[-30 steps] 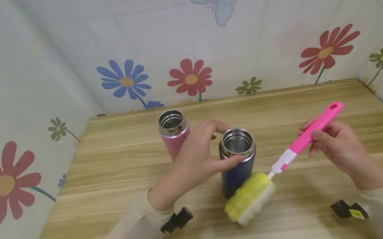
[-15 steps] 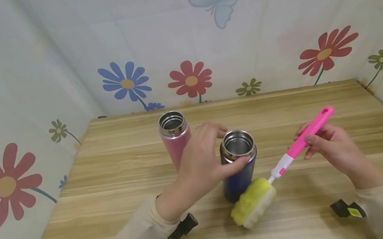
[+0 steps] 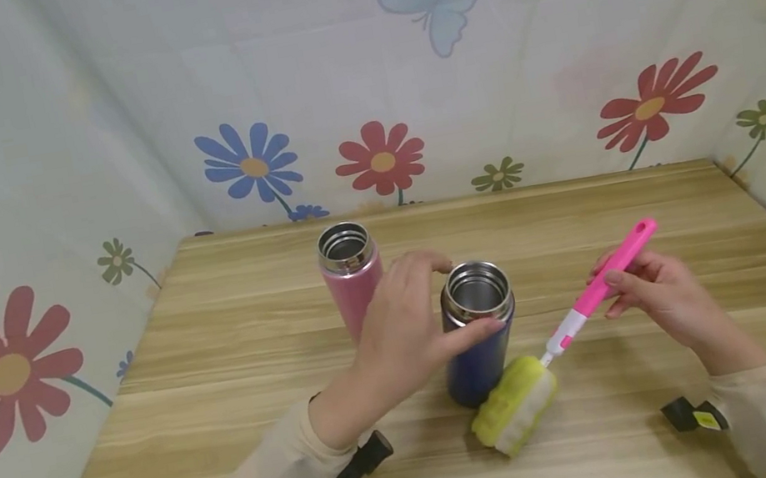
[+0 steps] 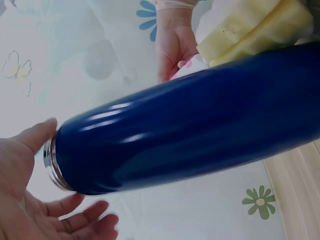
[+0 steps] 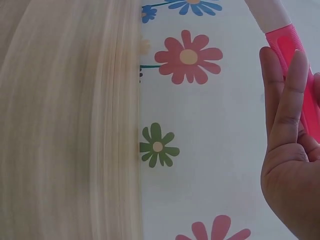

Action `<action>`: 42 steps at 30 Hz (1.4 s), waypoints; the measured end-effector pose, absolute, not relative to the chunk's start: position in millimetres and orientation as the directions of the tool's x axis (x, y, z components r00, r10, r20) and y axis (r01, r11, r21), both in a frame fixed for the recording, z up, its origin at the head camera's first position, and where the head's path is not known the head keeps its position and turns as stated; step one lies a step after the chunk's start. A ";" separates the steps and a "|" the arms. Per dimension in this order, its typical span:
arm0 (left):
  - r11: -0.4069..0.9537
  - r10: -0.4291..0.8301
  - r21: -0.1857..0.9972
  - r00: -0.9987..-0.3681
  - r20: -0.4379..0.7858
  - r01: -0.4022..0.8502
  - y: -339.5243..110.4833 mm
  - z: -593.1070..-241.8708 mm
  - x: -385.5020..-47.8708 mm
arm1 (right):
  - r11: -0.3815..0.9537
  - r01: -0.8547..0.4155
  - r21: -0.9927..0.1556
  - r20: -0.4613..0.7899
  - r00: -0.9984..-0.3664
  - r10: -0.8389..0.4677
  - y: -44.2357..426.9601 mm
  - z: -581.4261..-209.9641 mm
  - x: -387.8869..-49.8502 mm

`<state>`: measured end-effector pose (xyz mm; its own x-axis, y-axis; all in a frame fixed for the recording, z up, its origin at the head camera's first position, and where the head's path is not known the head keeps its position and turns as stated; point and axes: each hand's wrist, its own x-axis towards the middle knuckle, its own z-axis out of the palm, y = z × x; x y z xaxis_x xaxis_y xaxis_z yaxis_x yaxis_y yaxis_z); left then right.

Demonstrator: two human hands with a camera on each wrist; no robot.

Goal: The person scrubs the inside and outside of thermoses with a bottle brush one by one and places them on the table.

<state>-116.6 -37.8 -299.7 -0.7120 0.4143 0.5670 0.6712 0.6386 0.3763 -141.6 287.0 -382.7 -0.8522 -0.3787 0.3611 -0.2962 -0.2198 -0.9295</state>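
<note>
In the head view my left hand [image 3: 399, 333] reaches round the steel neck of a dark blue vacuum flask [image 3: 479, 371], thumb on the near side and fingers on the far side. The flask is uncapped and stands upright on the table. In the left wrist view its blue body [image 4: 185, 125] fills the middle. My right hand [image 3: 667, 297] pinches the pink handle of a bottle brush [image 3: 634, 241]. Its yellow and white sponge head [image 3: 515, 404] points down left, close by the flask's lower side; whether they touch I cannot tell. The right wrist view shows the pink handle [image 5: 286, 45] against the fingers.
A pink vacuum flask [image 3: 354, 294], also uncapped, stands upright behind my left hand, which partly hides it. The wooden table [image 3: 251, 312] meets a flowered cloth backdrop [image 3: 517, 39] at its back and sides.
The brush has shifted slightly left and towards me, its handle now a bit steeper. The blue flask and left hand have barely moved.
</note>
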 end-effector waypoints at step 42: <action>0.527 0.362 0.491 -0.706 0.609 0.694 -28.4 -302.9 -113.1 | -0.527 -0.368 -0.766 0.574 -0.761 -0.302 288.1 -344.9 -124.2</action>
